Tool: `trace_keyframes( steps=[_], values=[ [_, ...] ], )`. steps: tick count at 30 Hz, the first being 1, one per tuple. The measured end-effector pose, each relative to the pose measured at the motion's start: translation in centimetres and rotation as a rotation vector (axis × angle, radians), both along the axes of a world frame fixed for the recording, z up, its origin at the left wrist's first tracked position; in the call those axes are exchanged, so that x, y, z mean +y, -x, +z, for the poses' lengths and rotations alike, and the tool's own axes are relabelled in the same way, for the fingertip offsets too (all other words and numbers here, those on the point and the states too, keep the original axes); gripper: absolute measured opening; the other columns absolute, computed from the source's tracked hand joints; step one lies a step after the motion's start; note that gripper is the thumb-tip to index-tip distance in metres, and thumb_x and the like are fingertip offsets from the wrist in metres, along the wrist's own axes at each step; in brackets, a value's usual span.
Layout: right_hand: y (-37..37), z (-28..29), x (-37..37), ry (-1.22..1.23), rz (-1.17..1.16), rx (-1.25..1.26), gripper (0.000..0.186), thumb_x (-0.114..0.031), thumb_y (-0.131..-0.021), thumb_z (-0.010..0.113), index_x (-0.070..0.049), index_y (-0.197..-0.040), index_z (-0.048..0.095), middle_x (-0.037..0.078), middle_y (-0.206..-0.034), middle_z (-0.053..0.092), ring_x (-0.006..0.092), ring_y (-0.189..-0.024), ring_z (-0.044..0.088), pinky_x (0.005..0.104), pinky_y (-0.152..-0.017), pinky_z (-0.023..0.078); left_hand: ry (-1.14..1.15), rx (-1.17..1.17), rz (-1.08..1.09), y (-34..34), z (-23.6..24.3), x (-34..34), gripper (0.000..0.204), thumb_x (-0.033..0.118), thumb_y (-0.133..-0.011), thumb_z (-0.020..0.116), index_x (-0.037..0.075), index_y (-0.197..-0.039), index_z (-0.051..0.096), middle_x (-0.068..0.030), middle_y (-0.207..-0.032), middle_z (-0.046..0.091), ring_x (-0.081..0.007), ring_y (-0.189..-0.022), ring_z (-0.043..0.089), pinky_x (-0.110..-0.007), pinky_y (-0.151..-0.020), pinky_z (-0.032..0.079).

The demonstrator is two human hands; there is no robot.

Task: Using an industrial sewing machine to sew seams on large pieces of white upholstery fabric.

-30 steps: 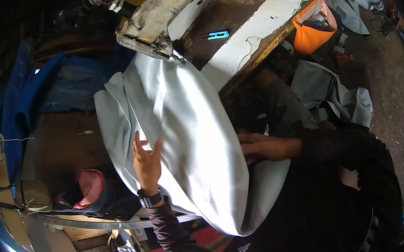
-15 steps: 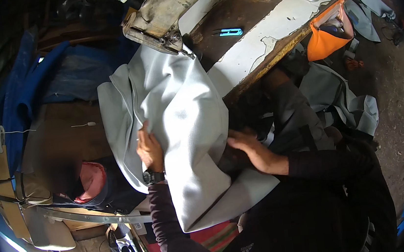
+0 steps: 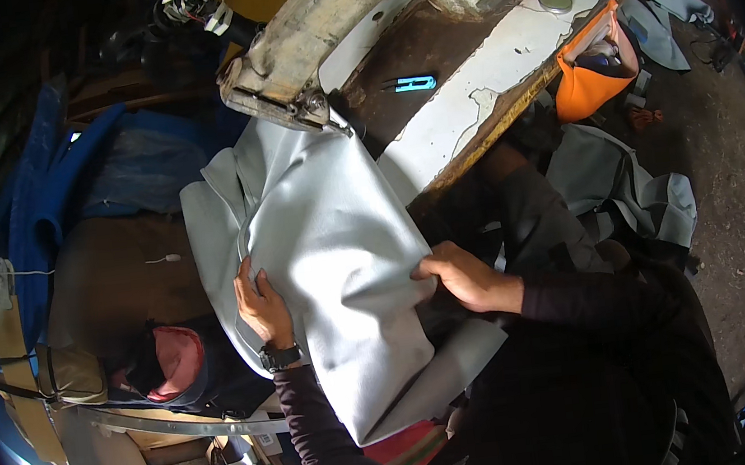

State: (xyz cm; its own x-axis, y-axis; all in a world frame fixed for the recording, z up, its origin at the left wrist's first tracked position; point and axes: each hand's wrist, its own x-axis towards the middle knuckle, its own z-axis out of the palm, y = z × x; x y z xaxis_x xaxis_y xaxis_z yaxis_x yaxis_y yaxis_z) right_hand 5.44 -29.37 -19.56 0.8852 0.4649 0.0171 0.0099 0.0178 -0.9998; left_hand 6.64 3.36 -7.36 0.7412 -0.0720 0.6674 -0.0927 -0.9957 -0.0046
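Note:
A large sheet of pale grey material (image 3: 330, 264) hangs in folds from beneath the head of a worn, cream sewing machine (image 3: 275, 79) toward my body. My left hand (image 3: 262, 308), with a dark wristwatch, rests on the sheet's left side by a long folded seam, fingers somewhat apart and slightly bent. My right hand (image 3: 459, 278) pinches the sheet's right edge between thumb and fingers. On the machine's table (image 3: 436, 144), which has chipped white surfacing, lies a small light-blue thread snipper (image 3: 414, 84), near a round metal tin (image 3: 554, 0).
An orange pouch (image 3: 585, 92) hangs at the table's right edge. More grey pieces (image 3: 601, 163) lie to the right over the dirty floor (image 3: 726, 223). At left are blue sheets (image 3: 34, 204), a brown surface (image 3: 112, 260), a pink-lined dark bag (image 3: 177, 362) and a curved metal strip (image 3: 193, 424).
The sheet's lower part has folded in from the right. My right hand has moved from behind it to grip its edge, and my left hand has shifted slightly along the seam.

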Motion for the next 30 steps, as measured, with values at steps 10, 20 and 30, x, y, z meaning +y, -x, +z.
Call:
trace_keyframes(
  steps=[10, 20, 30],
  values=[
    [-1.2, 1.2, -2.2, -0.289, -0.052, 0.236, 0.059, -0.053, -0.107, 0.059, 0.005, -0.113, 0.069, 0.009, -0.089, 0.071, 0.0146, -0.084, 0.060, 0.0345, -0.077, 0.050, 0.161, 0.182, -0.281, -4.0, 5.5, -11.5, 0.041, 0.001, -0.096, 0.065, -0.002, -0.137, 0.065, -0.0184, -0.130, 0.067, -0.0308, -0.125, 0.063, -0.043, -0.111, 0.046],
    [-0.1, 3.3, -1.5, -0.366, -0.049, 0.017, 0.041, -0.035, -0.109, 0.063, 0.000, -0.089, 0.062, 0.020, -0.070, 0.055, 0.0244, -0.058, 0.043, 0.0431, -0.060, 0.042, 0.179, 0.540, -0.407, -12.8, -4.2, -12.0, 0.046, 0.020, -0.111, 0.054, -0.005, -0.150, 0.055, -0.0258, -0.154, 0.056, -0.0416, -0.145, 0.051, -0.046, -0.121, 0.040],
    [1.3, 2.5, -1.0, -0.337, 0.162, 0.344, 0.049, -0.042, -0.110, 0.060, 0.001, -0.086, 0.065, 0.011, -0.062, 0.054, 0.0164, -0.059, 0.043, 0.0432, -0.060, 0.040, 0.188, 0.571, -0.349, -15.4, -4.3, -3.3, 0.048, 0.027, -0.110, 0.056, 0.001, -0.151, 0.058, -0.0215, -0.159, 0.054, -0.0386, -0.152, 0.046, -0.046, -0.125, 0.036]
  ],
)
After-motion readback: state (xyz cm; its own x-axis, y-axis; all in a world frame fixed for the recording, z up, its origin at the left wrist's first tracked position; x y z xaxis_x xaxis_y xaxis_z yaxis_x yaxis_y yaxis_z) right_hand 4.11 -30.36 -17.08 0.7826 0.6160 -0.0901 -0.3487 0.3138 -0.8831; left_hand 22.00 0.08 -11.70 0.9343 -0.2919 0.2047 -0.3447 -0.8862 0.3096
